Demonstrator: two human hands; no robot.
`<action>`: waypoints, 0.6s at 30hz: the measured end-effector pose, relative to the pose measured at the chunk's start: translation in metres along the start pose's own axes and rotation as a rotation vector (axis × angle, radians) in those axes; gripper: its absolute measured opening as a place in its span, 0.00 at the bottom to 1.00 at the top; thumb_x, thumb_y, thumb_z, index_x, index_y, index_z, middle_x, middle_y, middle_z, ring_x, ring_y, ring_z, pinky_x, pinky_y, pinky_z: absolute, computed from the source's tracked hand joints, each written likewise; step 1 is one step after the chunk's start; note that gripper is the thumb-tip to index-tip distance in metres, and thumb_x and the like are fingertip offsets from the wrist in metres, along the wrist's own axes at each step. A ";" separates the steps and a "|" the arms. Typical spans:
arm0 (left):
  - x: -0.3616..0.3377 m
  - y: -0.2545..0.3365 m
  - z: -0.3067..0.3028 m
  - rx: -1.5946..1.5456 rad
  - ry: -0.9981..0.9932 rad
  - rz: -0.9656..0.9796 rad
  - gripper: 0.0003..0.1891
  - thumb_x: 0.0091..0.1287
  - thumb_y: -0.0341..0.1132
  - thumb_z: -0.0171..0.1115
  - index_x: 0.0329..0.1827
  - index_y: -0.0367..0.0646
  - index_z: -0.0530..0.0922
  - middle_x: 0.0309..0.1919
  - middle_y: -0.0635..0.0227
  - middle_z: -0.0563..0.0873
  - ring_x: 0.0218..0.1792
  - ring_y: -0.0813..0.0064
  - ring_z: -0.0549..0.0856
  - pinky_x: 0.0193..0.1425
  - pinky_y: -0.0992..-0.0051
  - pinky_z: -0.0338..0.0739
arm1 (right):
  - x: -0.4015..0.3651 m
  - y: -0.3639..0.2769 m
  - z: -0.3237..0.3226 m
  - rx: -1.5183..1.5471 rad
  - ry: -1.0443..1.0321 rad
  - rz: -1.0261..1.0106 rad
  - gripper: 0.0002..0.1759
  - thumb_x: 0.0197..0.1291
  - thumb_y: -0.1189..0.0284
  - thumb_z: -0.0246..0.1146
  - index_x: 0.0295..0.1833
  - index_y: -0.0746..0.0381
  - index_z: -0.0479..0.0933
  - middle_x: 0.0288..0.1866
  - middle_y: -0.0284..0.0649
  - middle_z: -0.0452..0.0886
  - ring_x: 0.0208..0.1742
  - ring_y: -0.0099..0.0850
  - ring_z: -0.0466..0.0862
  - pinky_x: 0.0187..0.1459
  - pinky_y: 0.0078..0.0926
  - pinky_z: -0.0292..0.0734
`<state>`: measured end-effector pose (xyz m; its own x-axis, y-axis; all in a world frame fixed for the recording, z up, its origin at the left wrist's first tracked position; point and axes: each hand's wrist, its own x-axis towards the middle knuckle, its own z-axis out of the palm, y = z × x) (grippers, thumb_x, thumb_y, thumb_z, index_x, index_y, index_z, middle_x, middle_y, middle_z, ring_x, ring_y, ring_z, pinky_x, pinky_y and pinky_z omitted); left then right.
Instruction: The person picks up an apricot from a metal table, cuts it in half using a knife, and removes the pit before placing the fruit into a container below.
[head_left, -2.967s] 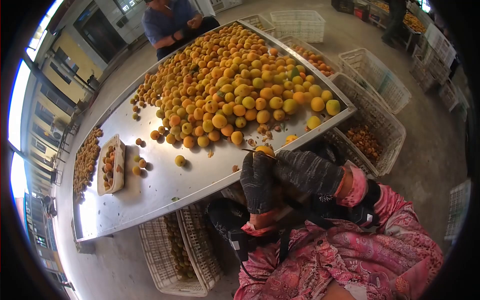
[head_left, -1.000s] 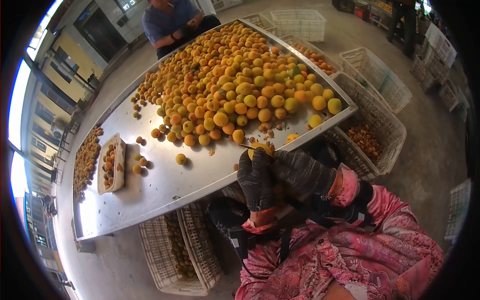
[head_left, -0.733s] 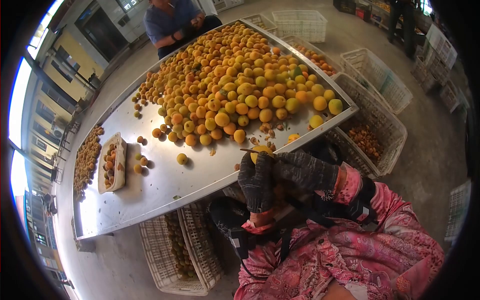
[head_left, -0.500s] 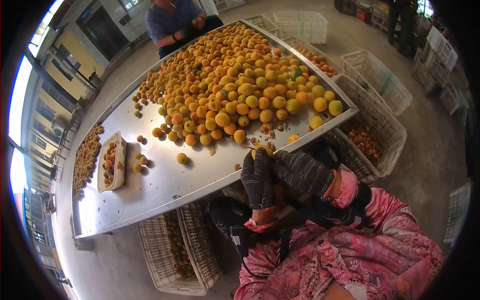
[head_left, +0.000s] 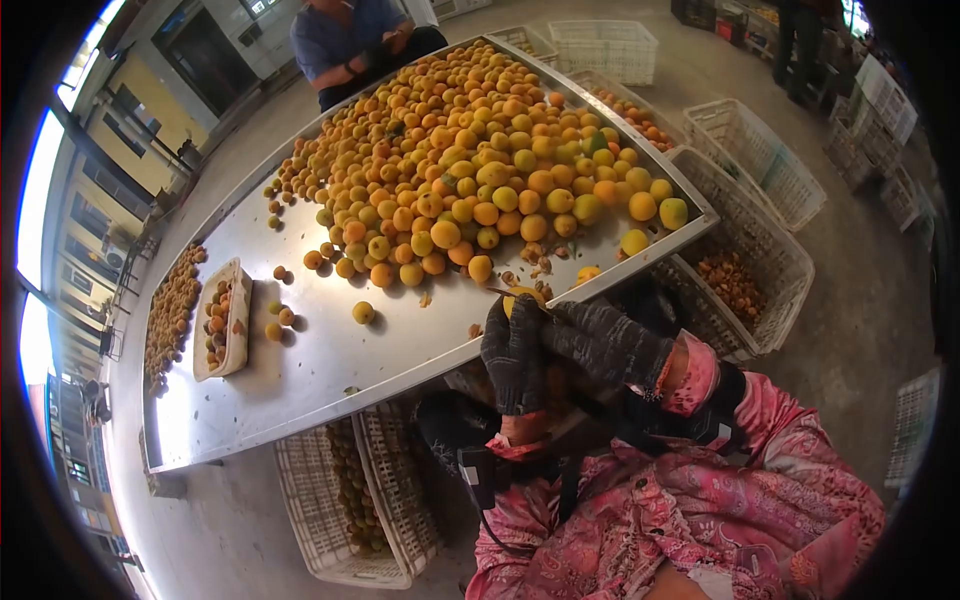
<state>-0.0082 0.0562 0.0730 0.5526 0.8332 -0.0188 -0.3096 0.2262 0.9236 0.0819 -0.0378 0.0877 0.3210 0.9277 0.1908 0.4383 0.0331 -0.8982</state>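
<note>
Both hands wear dark grey knit gloves and meet at the table's near edge. My left hand (head_left: 514, 358) is closed on a yellow apricot (head_left: 522, 298), its fingers pointing up against the fruit. Pressed close on the fruit's right side is my right hand (head_left: 612, 342), with bent fingers; what lies inside its grip is hidden. A thin, dark, pointed thing (head_left: 497, 291) sticks out left of the apricot, too small to name surely. Beyond the hands, a large heap of apricots (head_left: 440, 190) covers much of the metal table (head_left: 330, 375). Brown scraps (head_left: 530, 258) lie just past the held fruit.
A white tray (head_left: 241, 330) with darker fruit stands at the table's left, beside many small brownish pieces (head_left: 176, 315). Plastic crates line the right side, one holding orange-brown scraps (head_left: 730, 285). Another crate (head_left: 320, 530) sits below the table. A person (head_left: 345, 45) sits across the table.
The hands stay together at the table edge, with only a slight shift around the apricot. A little more of the fruit's yellow surface shows. The heap looks the same.
</note>
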 end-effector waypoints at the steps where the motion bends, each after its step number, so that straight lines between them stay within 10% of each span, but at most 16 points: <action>1: 0.005 -0.008 -0.009 0.001 0.002 0.001 0.15 0.66 0.39 0.55 0.47 0.34 0.74 0.37 0.68 0.80 0.38 0.80 0.76 0.41 0.79 0.72 | -0.001 0.004 -0.003 0.001 -0.002 -0.001 0.16 0.60 0.72 0.58 0.53 0.64 0.74 0.45 0.47 0.79 0.48 0.36 0.79 0.48 0.31 0.75; 4: 0.017 -0.013 -0.029 0.371 0.021 0.058 0.15 0.67 0.40 0.55 0.45 0.34 0.74 0.36 0.66 0.79 0.37 0.77 0.76 0.41 0.78 0.72 | -0.006 0.015 -0.014 -0.763 0.040 -0.607 0.15 0.61 0.69 0.58 0.51 0.65 0.74 0.38 0.42 0.81 0.42 0.29 0.80 0.44 0.25 0.75; 6: 0.011 0.001 -0.026 -0.333 0.081 -0.143 0.18 0.67 0.44 0.53 0.44 0.35 0.73 0.35 0.63 0.79 0.31 0.74 0.77 0.38 0.76 0.74 | -0.009 0.005 -0.020 0.588 -0.046 0.336 0.13 0.63 0.77 0.53 0.53 0.63 0.73 0.55 0.44 0.73 0.56 0.30 0.73 0.56 0.31 0.70; 18: -0.015 0.007 -0.015 -0.021 -0.098 -0.232 0.17 0.64 0.40 0.55 0.49 0.35 0.74 0.40 0.64 0.80 0.41 0.74 0.80 0.44 0.75 0.75 | 0.023 0.002 -0.021 0.180 -0.143 0.047 0.32 0.45 0.66 0.71 0.56 0.60 0.69 0.50 0.42 0.77 0.52 0.30 0.75 0.54 0.29 0.70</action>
<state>-0.0305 0.0530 0.0739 0.6826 0.7054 -0.1910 -0.1813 0.4166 0.8908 0.1080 -0.0240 0.0989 0.2101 0.9725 0.1006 0.2650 0.0424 -0.9633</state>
